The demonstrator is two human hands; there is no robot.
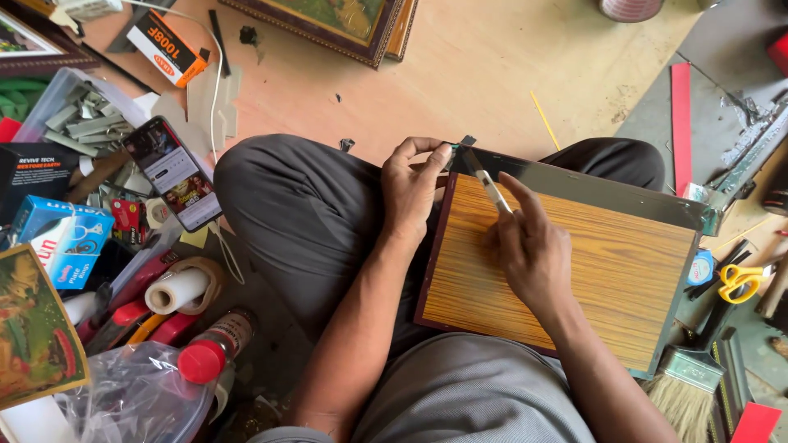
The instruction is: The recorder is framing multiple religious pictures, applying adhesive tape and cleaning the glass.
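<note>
A framed board with a wood-grain backing (591, 271) lies on my lap, its dark frame edge (591, 187) along the far side. My left hand (413, 184) pinches the board's upper left corner. My right hand (525, 246) rests on the backing and holds a thin white craft knife (491, 189), its tip pointing at that same corner by the left fingers. My grey trousers (304, 213) show under the board.
A phone with a lit screen (174, 172), boxes, a clear tape roll (176, 289), a red-capped bottle (209, 349) and a plastic bag lie at left. Yellow scissors (743, 281) and a brush (685, 385) lie at right. Framed pictures (345, 25) stand at the back.
</note>
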